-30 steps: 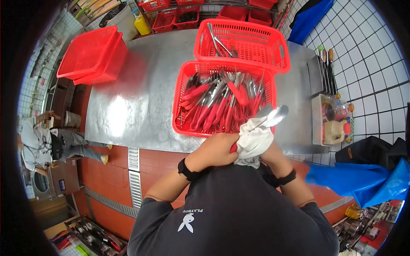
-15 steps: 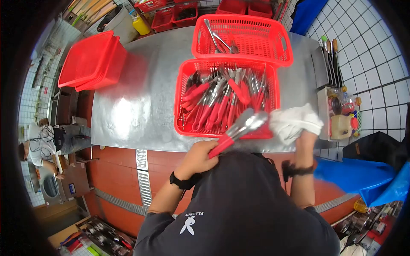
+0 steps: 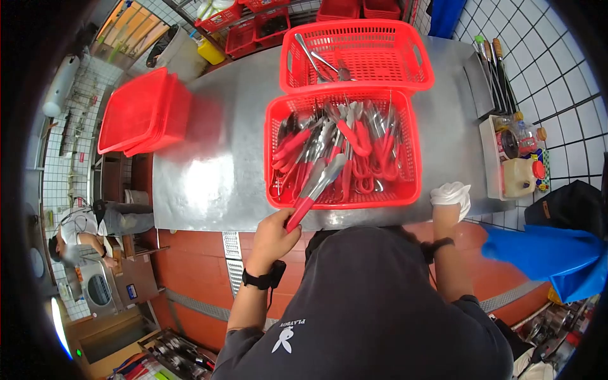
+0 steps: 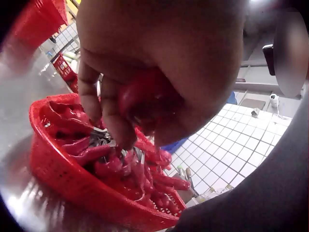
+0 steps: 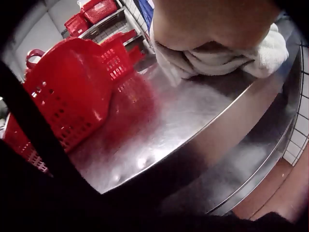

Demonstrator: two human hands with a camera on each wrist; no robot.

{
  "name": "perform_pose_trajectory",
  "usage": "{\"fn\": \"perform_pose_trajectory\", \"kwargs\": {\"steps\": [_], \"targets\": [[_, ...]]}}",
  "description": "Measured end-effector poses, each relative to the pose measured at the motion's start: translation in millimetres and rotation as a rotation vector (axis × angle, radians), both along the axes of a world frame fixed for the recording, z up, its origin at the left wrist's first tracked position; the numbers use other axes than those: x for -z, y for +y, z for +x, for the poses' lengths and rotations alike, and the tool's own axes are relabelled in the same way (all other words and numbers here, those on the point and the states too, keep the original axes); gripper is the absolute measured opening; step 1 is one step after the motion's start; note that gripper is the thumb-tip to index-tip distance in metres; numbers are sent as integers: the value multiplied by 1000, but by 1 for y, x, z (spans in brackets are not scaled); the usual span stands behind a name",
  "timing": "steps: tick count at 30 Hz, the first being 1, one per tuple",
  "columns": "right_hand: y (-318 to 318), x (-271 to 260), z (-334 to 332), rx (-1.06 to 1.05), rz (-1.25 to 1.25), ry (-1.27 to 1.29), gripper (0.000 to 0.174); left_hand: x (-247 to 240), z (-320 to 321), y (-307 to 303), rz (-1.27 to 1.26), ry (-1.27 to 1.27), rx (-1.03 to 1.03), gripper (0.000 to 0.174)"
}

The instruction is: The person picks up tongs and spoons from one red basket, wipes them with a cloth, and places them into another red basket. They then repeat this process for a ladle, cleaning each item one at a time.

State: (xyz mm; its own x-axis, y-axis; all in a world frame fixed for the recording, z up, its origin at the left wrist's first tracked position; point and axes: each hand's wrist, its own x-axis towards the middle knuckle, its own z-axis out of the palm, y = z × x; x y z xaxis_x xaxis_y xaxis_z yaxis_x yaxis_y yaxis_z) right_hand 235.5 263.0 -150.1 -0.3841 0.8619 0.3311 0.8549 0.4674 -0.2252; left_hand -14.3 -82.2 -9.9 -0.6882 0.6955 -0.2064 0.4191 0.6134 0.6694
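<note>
My left hand (image 3: 274, 235) grips a pair of tongs (image 3: 321, 179) by its red handle. The metal ends of the tongs point up and forward, overlapping the front of a red basket (image 3: 345, 204) in the head view. In the left wrist view, the red handle (image 4: 145, 92) sits inside the curled fingers. Many red-handled tongs (image 3: 362, 136) lie heaped in that basket. My right hand (image 3: 446, 216) holds a bunched white cloth (image 3: 451, 193) low by the table's front edge, right of the basket. Folds of cloth hide its fingertips in the right wrist view.
Behind the full basket, a second red basket (image 3: 354, 28) holds a few metal utensils (image 3: 323, 63). Stacked red baskets (image 3: 142, 117) stand at the table's left. A white bin (image 3: 493, 158) with bottles is at the right end, near blue sheeting (image 3: 544, 253). Another person (image 3: 88, 228) is far left.
The white cloth was wrapped around the tongs between both hands. My right hand has pulled it away to the right and down to the table edge; my left hand has moved left with the tongs.
</note>
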Motion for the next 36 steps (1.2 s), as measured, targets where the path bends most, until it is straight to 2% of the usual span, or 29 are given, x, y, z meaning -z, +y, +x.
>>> {"fn": "perform_pose_trajectory", "kwargs": {"steps": [3, 7, 8, 10, 14, 16, 20, 22, 23, 25, 28, 32, 34, 36], "targets": [[-6, -3, -5, -41, 94, 145, 23, -3, 0, 13, 16, 36, 11, 41], [-4, -4, -7, -36, 114, 207, 22, -15, 3, 36, -42, 67, 17, 48], [-3, 1, -5, -26, 113, 209, 22, -12, 2, 40, 24, 94, 31, 49], [2, 13, 2, 25, -112, 252, 25, -13, -1, 49, 92, 117, 52, 49], [-7, -5, -9, 127, -136, 272, 25, -22, -10, 65, -53, 162, 79, 47], [-5, 9, -1, 200, -258, 106, 89, -23, -12, 67, -92, 168, 93, 45], [0, 23, 7, 124, -238, 10, 85, -20, -14, 71, -103, 184, 70, 43], [-2, 8, 2, 136, -247, 126, 74, -16, -15, 71, -70, 190, 58, 43], [-1, 9, 2, 138, -247, 122, 74, -14, -16, 71, -71, 211, 56, 43], [4, 13, 1, 101, -170, 145, 63, -11, -15, 72, -69, 227, 58, 44], [-4, -4, -5, 133, -222, 143, 57, -12, -14, 73, -4, 337, 78, 42], [0, 21, 1, 159, -234, 197, 54, -23, -17, 77, -14, 283, 53, 40], [10, 42, 9, 225, -476, 142, 49, -33, -17, 81, -31, 284, 50, 39], [10, 47, 9, 232, -474, 174, 47, -42, -14, 86, -133, 243, -20, 36]]}}
